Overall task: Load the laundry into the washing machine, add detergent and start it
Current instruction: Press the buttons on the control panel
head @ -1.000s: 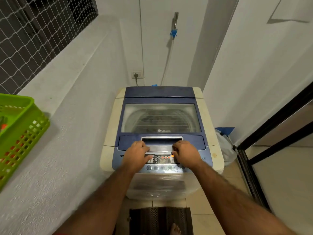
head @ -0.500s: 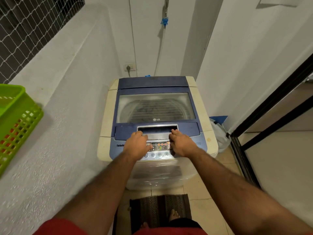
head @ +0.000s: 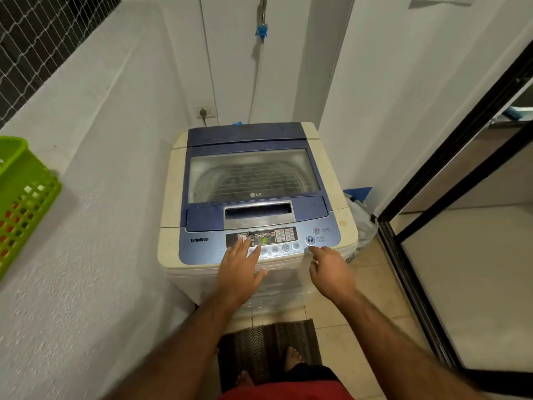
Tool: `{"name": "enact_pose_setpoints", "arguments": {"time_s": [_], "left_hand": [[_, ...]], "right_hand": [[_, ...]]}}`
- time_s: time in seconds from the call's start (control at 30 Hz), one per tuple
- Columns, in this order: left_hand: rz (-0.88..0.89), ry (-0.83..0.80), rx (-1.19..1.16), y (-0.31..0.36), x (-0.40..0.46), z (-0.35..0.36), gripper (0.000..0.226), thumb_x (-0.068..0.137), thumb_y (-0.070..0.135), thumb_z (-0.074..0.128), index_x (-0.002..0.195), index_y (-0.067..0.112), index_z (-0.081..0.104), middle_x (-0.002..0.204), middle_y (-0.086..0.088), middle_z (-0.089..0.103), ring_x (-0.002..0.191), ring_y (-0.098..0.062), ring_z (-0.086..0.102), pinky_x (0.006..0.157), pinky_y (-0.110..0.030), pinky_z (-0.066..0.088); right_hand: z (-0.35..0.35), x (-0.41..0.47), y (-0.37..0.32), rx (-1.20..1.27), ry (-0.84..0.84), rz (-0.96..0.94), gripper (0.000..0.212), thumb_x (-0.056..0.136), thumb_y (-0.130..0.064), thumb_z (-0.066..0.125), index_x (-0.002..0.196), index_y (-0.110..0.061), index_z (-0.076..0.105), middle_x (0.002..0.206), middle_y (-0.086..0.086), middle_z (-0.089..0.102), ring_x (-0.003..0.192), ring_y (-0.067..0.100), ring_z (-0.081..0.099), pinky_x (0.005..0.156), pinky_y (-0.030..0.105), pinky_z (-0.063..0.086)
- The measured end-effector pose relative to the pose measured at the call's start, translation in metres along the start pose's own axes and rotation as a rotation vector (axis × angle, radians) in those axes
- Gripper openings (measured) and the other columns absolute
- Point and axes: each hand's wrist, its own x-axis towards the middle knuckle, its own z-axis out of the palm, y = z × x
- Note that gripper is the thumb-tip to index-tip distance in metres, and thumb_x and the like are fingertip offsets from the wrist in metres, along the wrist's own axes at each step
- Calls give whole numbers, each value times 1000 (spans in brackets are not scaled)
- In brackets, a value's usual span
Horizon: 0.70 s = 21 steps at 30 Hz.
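Note:
A top-loading washing machine [head: 173,180] with a blue lid [head: 253,174] stands against the wall, its lid shut. Dark laundry shows dimly through the lid's window. The control panel [head: 202,246] at the front is lit, with a green character on its display [head: 264,241]. My left hand [head: 240,269] hovers open over the panel's left buttons, fingers spread. My right hand [head: 328,271] is at the panel's front right edge, its index finger stretched toward the round start/pause button [head: 310,240]. Neither hand holds anything.
A green laundry basket [head: 23,197] sits on the white ledge at left. A white bag [head: 360,217] and a blue item lie right of the machine. A black-framed sliding door [head: 432,197] is on the right. A dark mat [head: 271,347] lies under my feet. A wall socket [head: 206,112] sits behind the machine.
Both hands have drawn back from the lid handle toward me. My right hand shifted right toward the start/pause button, and the display now shows a green character.

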Motion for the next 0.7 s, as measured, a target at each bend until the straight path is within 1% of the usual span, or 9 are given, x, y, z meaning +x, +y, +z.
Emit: {"name": "enact_pose_setpoints", "arguments": {"time_s": [0.1, 0.2, 0.27, 0.3, 0.37, 0.43, 0.5, 0.63, 0.7], "left_hand": [[25, 10, -2, 4, -11, 7, 64, 96, 48, 43, 152, 23, 24, 161, -6, 13, 149, -23, 5, 120, -40, 7], [47, 21, 2, 7, -19, 13, 66, 94, 48, 45, 151, 21, 25, 161, -7, 14, 149, -24, 5, 120, -41, 6], [50, 9, 35, 11, -23, 17, 69, 94, 52, 43, 152, 21, 23, 161, -8, 11, 149, -25, 3, 120, -41, 4], [46, 7, 51, 12, -24, 19, 72, 93, 57, 39, 152, 21, 22, 162, -8, 10, 150, -26, 3, 120, -41, 3], [31, 3, 84, 14, -26, 23, 86, 85, 71, 24, 153, 19, 19, 162, -10, 7, 150, -28, 1, 119, -43, 3], [10, -14, 116, 12, -27, 27, 98, 76, 77, 11, 154, 19, 12, 162, -10, 0, 149, -28, -5, 119, -44, 1], [-17, -27, 133, 8, -26, 27, 103, 72, 80, 7, 154, 18, 6, 162, -10, -6, 149, -27, -10, 119, -45, -1], [-48, -36, 146, -2, -29, 24, 109, 67, 83, 4, 154, 16, 5, 162, -11, -6, 149, -28, -9, 120, -47, 0], [-69, -43, 166, -9, -33, 26, 108, 70, 84, 6, 154, 16, 3, 161, -11, -8, 148, -28, -11, 120, -47, 0]], "right_hand": [[11, -17, -5, -26, -41, 18, 48, 86, -19, 48, 134, -23, 53, 108, 6, 63, 99, 28, 60, 78, 36, 51], [15, -22, -11, -37, -79, 8, 51, 86, -20, 47, 137, -24, 46, 109, 6, 63, 98, 28, 60, 77, 35, 50], [16, -22, -16, -58, -101, 1, 55, 86, -22, 48, 140, -25, 40, 111, 7, 62, 99, 28, 60, 76, 35, 50], [16, -21, -18, -78, -117, 0, 58, 86, -23, 48, 142, -26, 35, 111, 8, 62, 99, 28, 60, 75, 36, 49], [14, -19, -20, -113, -160, 9, 64, 87, -23, 48, 147, -27, 26, 111, 9, 62, 100, 30, 60, 75, 37, 49], [11, -15, -21, -151, -209, 20, 70, 87, -23, 47, 150, -28, 18, 112, 10, 61, 100, 32, 61, 76, 38, 50], [7, -12, -23, -187, -249, 25, 75, 87, -21, 48, 153, -30, 12, 112, 10, 62, 98, 31, 62, 76, 38, 50], [2, -7, -23, -247, -299, 38, 82, 87, -18, 48, 154, -32, 4, 105, 8, 65, 92, 28, 64, 73, 36, 52], [1, -5, -23, -272, -316, 41, 84, 86, -17, 49, 154, -33, 1, 104, 8, 66, 91, 27, 64, 73, 36, 53]]}}
